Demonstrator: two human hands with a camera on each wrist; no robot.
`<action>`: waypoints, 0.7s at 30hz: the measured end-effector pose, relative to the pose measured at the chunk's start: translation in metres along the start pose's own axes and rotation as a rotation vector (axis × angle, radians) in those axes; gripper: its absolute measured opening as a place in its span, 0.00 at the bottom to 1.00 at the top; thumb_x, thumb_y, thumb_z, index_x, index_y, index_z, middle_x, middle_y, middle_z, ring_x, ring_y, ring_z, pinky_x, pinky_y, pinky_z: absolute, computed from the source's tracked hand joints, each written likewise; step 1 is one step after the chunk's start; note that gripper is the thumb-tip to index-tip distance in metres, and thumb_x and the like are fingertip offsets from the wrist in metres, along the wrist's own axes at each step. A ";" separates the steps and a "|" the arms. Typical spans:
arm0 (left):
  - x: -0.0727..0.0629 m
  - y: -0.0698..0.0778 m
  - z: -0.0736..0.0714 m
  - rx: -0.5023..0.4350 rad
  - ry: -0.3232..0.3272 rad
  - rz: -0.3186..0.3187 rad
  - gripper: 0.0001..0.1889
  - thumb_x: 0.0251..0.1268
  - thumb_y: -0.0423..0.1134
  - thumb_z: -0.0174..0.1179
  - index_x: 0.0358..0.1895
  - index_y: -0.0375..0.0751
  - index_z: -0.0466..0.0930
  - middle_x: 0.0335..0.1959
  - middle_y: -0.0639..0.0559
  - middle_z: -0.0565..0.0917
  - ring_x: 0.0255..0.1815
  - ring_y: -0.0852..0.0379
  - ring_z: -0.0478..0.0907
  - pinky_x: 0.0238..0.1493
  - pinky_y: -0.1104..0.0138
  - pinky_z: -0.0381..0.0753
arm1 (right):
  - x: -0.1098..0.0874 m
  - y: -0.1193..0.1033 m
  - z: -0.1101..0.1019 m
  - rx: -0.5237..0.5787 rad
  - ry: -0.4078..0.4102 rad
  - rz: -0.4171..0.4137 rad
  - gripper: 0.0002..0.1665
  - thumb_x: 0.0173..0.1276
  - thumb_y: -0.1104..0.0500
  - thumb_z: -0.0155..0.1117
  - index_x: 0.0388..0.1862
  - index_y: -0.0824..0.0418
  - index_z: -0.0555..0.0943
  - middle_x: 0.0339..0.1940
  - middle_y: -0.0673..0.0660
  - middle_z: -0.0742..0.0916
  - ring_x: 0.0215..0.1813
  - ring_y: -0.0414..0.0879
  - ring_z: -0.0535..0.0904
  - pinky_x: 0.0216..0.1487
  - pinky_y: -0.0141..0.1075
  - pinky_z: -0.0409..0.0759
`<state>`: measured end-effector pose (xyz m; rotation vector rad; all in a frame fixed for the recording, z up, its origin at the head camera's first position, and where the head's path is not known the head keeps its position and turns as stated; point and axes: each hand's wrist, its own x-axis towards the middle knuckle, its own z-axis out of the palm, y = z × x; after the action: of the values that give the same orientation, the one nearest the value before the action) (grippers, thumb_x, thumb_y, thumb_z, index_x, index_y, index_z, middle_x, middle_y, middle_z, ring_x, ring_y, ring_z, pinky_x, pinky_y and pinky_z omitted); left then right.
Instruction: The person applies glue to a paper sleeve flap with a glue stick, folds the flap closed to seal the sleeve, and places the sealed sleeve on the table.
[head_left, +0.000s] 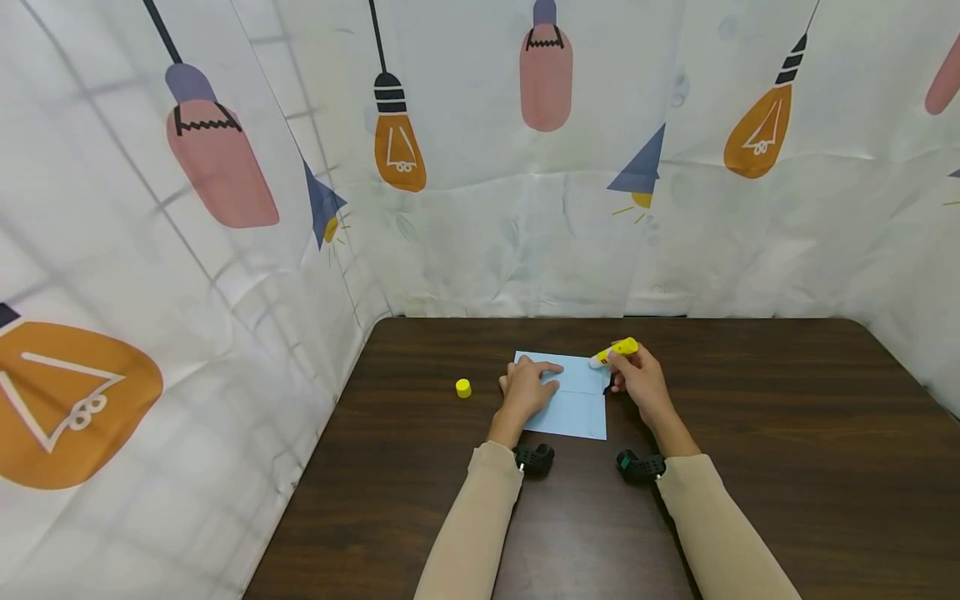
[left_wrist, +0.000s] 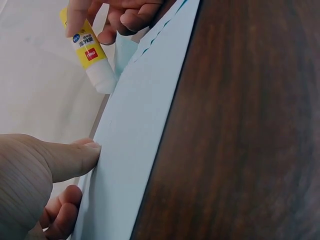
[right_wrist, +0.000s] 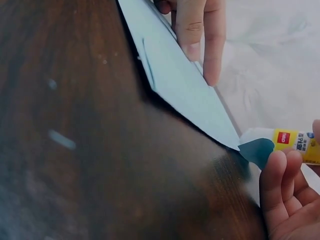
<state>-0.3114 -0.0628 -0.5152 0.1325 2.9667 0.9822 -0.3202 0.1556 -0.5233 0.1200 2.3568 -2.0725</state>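
A light blue sheet of paper (head_left: pixel 573 412) with a crease across it lies on the table. My left hand (head_left: pixel 525 387) rests on its left part, pressing with extended fingers, which also show in the right wrist view. With the fingers of my right hand (head_left: pixel 643 383) I hold a yellow and white glue stick (head_left: pixel 617 352), uncapped, tilted over the paper's upper right edge. The white end of the glue stick (left_wrist: pixel 101 77) is at the paper's edge. A darker teal flap (right_wrist: pixel 257 152) sticks up there, beside my right fingertips. The yellow cap (head_left: pixel 463 388) stands left of the paper.
The dark brown wooden table (head_left: pixel 787 400) reaches to a white curtain (head_left: pixel 480 242) printed with lamps at the back and left. Black bands with camera mounts (head_left: pixel 534 460) sit on both wrists.
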 end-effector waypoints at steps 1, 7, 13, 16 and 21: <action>0.000 0.000 0.000 0.000 0.000 -0.002 0.14 0.73 0.48 0.63 0.58 0.66 0.86 0.50 0.50 0.76 0.48 0.51 0.66 0.46 0.56 0.58 | 0.000 0.000 0.000 0.004 -0.001 -0.002 0.31 0.80 0.47 0.57 0.75 0.60 0.69 0.39 0.55 0.79 0.30 0.40 0.74 0.34 0.31 0.83; 0.000 0.000 0.002 0.001 -0.001 -0.003 0.14 0.72 0.49 0.63 0.58 0.67 0.86 0.50 0.50 0.76 0.48 0.51 0.66 0.46 0.57 0.58 | 0.001 0.002 0.000 0.015 -0.001 -0.012 0.28 0.81 0.47 0.56 0.70 0.62 0.70 0.35 0.51 0.78 0.28 0.39 0.72 0.32 0.29 0.82; 0.000 0.000 0.001 -0.010 -0.006 0.002 0.14 0.73 0.48 0.63 0.58 0.66 0.86 0.49 0.50 0.75 0.46 0.52 0.64 0.45 0.57 0.56 | -0.002 0.000 0.001 0.025 -0.005 -0.024 0.22 0.79 0.47 0.58 0.60 0.62 0.73 0.31 0.49 0.77 0.25 0.39 0.72 0.31 0.29 0.80; -0.001 -0.001 0.000 -0.016 -0.006 0.010 0.15 0.73 0.47 0.63 0.59 0.65 0.86 0.48 0.50 0.75 0.46 0.52 0.64 0.45 0.57 0.56 | -0.004 -0.002 0.001 0.026 -0.007 -0.028 0.23 0.79 0.48 0.58 0.60 0.64 0.74 0.30 0.49 0.77 0.25 0.39 0.72 0.31 0.30 0.80; -0.001 0.000 -0.001 -0.012 -0.005 0.016 0.15 0.73 0.47 0.63 0.60 0.65 0.85 0.50 0.49 0.75 0.47 0.51 0.64 0.46 0.57 0.56 | -0.004 -0.004 0.003 0.019 -0.001 -0.018 0.22 0.79 0.49 0.59 0.59 0.64 0.75 0.29 0.50 0.76 0.25 0.40 0.72 0.30 0.31 0.80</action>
<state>-0.3102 -0.0638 -0.5148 0.1580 2.9590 0.9993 -0.3167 0.1522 -0.5194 0.0980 2.3462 -2.1032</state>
